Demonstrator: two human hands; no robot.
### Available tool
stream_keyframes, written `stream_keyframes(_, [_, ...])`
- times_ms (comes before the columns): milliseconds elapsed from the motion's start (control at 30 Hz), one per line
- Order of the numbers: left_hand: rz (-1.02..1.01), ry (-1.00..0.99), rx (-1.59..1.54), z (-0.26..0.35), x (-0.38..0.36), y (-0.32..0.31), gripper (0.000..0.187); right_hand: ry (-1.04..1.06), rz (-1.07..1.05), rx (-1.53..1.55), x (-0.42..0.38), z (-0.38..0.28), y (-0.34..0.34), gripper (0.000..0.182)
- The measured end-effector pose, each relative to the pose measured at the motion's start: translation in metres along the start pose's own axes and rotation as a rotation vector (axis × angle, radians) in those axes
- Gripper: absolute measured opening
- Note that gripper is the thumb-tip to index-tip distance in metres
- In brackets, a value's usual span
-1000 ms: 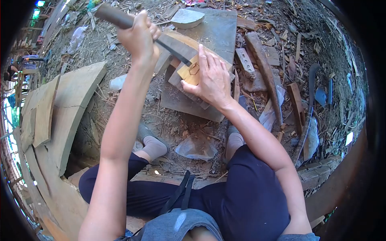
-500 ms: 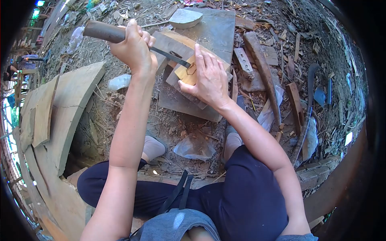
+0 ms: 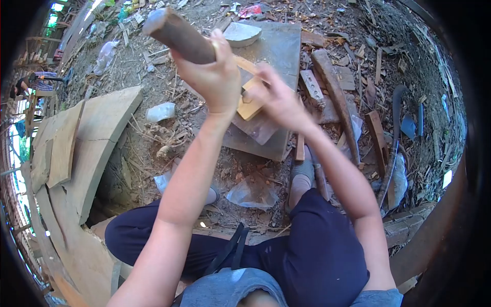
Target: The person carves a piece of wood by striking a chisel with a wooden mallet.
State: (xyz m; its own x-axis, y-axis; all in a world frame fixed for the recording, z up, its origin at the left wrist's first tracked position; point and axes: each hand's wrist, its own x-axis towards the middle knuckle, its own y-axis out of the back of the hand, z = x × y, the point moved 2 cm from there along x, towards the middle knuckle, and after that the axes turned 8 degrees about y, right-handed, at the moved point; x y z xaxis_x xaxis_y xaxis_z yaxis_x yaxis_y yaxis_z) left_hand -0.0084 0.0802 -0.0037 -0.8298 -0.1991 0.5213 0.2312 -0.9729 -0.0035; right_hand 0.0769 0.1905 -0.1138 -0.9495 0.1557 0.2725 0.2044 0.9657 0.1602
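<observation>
My left hand [image 3: 214, 82] is wrapped round the thick wooden handle [image 3: 185, 40] of a chisel, held up over the work with its handle end toward me. The hand hides most of the blade. Below and to the right lies a small yellow wood block [image 3: 249, 109] with a pencilled outline, resting on a stack of boards. My right hand [image 3: 281, 102] is at the block's right side, thumb toward the outline, its fingers smeared by motion. Under the stack is a wide grey board [image 3: 284, 51], with a pale rounded slab [image 3: 242, 34] on its far end.
Large curved planks [image 3: 97, 138] lean at the left. A long wooden bar [image 3: 335, 97], a wood piece with holes [image 3: 312, 88] and a curved-blade tool [image 3: 397, 115] lie at the right. Plastic scraps [image 3: 252, 193] and wood chips litter the ground. Another person [image 3: 45, 79] is at far left.
The chisel has come up off the block, its handle now steeper and nearer the camera. My left hand has moved right. My right hand no longer lies flat across the block and has shifted right.
</observation>
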Motion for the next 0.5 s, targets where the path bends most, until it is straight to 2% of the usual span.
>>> stream_keyframes(33, [-0.025,-0.04,0.009,0.0,-0.003,0.001,0.025,-0.015,0.108,0.186,0.005,-0.007,0.028,0.075])
stream_keyframes(67, [-0.042,-0.076,0.021,0.0,-0.006,0.003,0.025,-0.165,0.261,0.074,0.006,-0.018,0.054,0.066])
stream_keyframes(100, [-0.011,-0.067,-0.02,0.0,-0.006,0.001,0.024,-0.214,0.355,-0.109,0.001,0.008,0.08,0.06])
stream_keyframes(133, [-0.001,-0.069,-0.02,-0.001,-0.006,0.004,0.024,-0.132,0.431,-0.526,-0.014,0.056,0.11,0.062])
stream_keyframes(200, [-0.022,-0.065,0.007,-0.003,-0.005,0.001,0.023,-0.342,0.333,-1.09,-0.059,0.133,0.155,0.07])
stream_keyframes(267, [-0.015,-0.059,-0.025,0.001,-0.008,-0.001,0.023,-0.57,0.173,-1.141,-0.096,0.15,0.163,0.086])
stream_keyframes(400, [-0.015,-0.05,-0.02,0.001,-0.012,-0.003,0.022,-0.531,0.038,-1.08,-0.101,0.147,0.183,0.091])
stream_keyframes(467, [-0.018,-0.066,-0.003,0.004,-0.013,-0.004,0.021,-0.61,-0.12,-0.966,-0.09,0.15,0.187,0.08])
stream_keyframes(500, [-0.035,0.03,-0.026,0.004,-0.014,-0.003,0.025,-0.498,-0.07,-0.923,-0.092,0.16,0.187,0.06])
